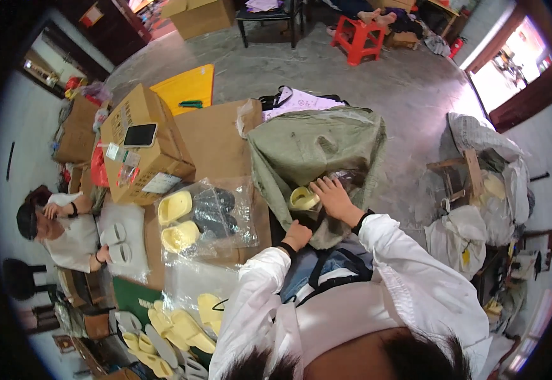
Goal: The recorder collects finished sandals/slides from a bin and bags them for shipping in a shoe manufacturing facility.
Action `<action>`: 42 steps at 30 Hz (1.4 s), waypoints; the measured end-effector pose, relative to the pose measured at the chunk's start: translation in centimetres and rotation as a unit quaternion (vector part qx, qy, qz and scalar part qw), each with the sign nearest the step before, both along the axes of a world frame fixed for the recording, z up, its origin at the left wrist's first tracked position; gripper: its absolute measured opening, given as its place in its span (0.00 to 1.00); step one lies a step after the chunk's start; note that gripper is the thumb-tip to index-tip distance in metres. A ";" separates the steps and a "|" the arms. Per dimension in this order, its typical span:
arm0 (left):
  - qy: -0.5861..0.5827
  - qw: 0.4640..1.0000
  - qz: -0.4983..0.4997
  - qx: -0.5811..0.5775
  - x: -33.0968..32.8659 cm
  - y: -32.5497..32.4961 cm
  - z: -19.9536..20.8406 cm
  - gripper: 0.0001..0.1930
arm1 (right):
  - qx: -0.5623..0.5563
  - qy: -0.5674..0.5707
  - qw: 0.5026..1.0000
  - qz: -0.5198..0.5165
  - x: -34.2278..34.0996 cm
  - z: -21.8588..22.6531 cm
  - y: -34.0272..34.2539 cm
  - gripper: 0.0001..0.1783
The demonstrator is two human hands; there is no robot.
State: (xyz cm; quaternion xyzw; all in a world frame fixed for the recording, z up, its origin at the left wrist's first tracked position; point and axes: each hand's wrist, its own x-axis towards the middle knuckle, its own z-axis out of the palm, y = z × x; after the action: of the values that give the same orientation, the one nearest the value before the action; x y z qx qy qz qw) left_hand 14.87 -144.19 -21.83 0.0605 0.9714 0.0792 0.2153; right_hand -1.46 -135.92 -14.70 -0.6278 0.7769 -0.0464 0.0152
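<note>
A large olive-green woven sack (pixel 317 142) stands in front of me with its mouth open toward me. My left hand (pixel 298 234) is closed on the near rim of the sack. My right hand (pixel 336 199) reaches into the mouth, its fingers stretched out beside a pale yellow slipper (pixel 302 198) and touching it or the wrapping around it. Dark, shiny plastic shows behind the fingers. Left of the sack, clear plastic bags (pixel 241 218) hold yellow slippers (pixel 179 236) and dark slippers (pixel 215 212) on the cardboard-covered table.
On the table, a carton (pixel 143 142) carries a phone (pixel 140 135). Loose yellow slippers (pixel 190 329) pile up at lower left. A co-worker (pixel 70 231) sits at the left near pale slippers (pixel 119 244). White sacks (pixel 459 234) stand right; a red stool (pixel 358 41) is farther off.
</note>
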 end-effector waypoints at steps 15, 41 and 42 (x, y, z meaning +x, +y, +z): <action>0.056 0.979 0.197 0.016 3.6 0.2 2.4 0.12 | 0.567 -0.216 0.789 0.098 -5.7 -7.4 5.7 0.34; 0.231 0.767 0.506 0.320 8.5 5.6 -1.0 0.21 | -0.094 -0.673 0.709 -0.188 23.8 -1.8 -22.5 0.12; 0.229 0.767 0.503 0.325 8.9 5.5 -1.2 0.21 | -0.162 -0.575 0.773 -0.213 24.0 -1.2 -22.0 0.13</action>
State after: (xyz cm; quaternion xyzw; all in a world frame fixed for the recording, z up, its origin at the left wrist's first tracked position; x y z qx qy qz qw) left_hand 23.75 -138.65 -23.06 -0.3543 0.7991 0.4714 -0.1173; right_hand 22.50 -157.94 -15.91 -0.2959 0.7182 -0.5258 0.3465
